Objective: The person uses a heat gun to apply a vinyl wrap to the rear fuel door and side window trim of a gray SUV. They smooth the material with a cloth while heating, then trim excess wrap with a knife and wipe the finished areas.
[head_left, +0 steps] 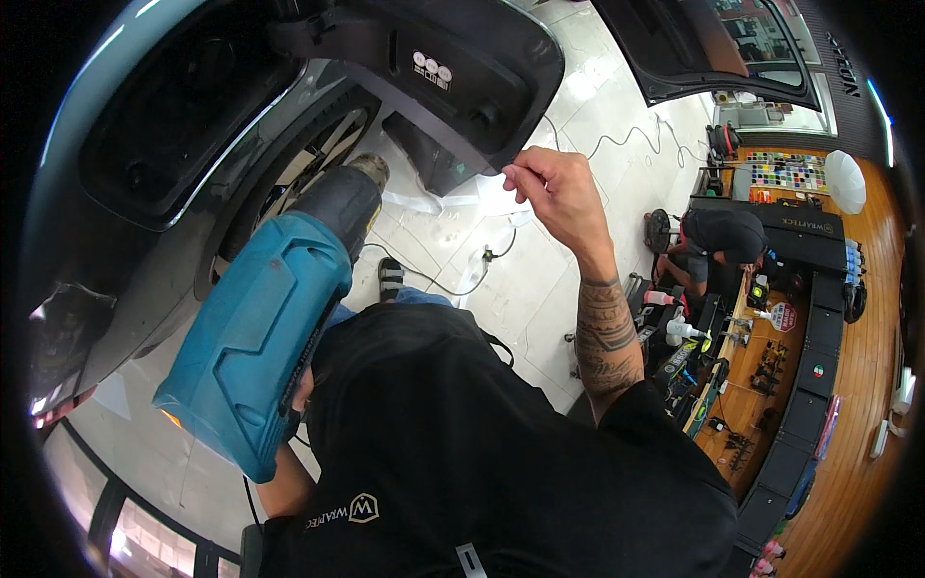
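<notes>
item: blue heat gun (260,337), held by you at the 8 o'clock part of the view, its dark nozzle aimed up toward 12 o'clock at the car's open panel (462,87). your left hand (294,405) sits under the gun's body, mostly hidden; you grip the tool, though how the fingers lie cannot be told.
item: clear film strip (453,200), hanging off the lower edge of the dark panel near 12 o'clock, trailing down toward the white floor (540,279).
item: your right hand (554,188), raised at 1 o'clock, fingertips pinched together on the film's edge just below the panel.
item: car wheel (308,169), at 10 o'clock behind the gun.
item: another person (718,241), crouched at 3 o'clock beside a wooden surface (771,385) loaded with tools.
</notes>
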`<act>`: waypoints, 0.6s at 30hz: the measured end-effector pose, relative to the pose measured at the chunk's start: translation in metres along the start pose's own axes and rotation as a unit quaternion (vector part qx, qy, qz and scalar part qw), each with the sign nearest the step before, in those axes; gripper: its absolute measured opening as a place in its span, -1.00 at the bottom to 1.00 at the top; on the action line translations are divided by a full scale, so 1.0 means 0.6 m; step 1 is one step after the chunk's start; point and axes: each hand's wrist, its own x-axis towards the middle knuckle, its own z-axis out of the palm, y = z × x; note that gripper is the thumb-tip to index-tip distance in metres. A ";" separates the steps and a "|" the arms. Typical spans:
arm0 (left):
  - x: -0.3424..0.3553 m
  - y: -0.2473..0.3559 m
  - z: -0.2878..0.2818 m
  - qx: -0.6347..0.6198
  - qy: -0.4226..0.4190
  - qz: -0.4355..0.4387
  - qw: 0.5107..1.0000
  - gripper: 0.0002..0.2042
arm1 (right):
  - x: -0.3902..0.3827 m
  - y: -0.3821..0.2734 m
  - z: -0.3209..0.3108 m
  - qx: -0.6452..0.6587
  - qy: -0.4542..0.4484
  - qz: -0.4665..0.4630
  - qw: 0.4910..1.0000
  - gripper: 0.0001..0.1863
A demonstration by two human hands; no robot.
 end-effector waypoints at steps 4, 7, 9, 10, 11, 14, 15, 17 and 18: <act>0.002 0.000 0.001 -0.003 0.005 -0.004 1.000 -0.16 | -0.003 0.020 0.012 -0.020 0.050 0.029 0.998 -0.81; 0.002 0.000 0.002 0.000 0.008 -0.005 1.000 -0.17 | -0.005 0.017 0.016 -0.027 0.057 0.050 0.997 -0.81; 0.002 0.000 0.003 0.001 0.011 -0.005 1.000 -0.17 | -0.005 0.012 0.012 0.002 0.041 0.026 0.999 -0.81; 0.002 -0.001 0.003 0.001 0.011 -0.003 1.000 -0.17 | -0.003 0.007 0.006 0.027 0.025 0.002 0.999 -0.82; 0.000 -0.001 0.003 0.002 0.013 -0.004 1.000 -0.17 | -0.003 0.004 0.002 0.051 0.009 -0.022 0.998 -0.83; -0.001 -0.001 0.005 0.001 0.017 -0.007 1.000 -0.17 | -0.003 0.008 0.003 0.058 0.013 0.016 0.998 -0.85; -0.002 -0.002 0.005 0.002 0.019 -0.009 1.000 -0.17 | -0.005 0.010 0.004 0.030 0.022 0.022 0.999 -0.85; -0.003 -0.004 0.006 0.004 0.022 -0.011 1.000 -0.17 | -0.010 0.015 0.006 -0.027 0.039 0.033 0.998 -0.86; -0.004 -0.004 0.006 0.007 0.024 -0.012 1.000 -0.17 | -0.010 0.014 0.007 -0.003 0.038 0.029 0.999 -0.86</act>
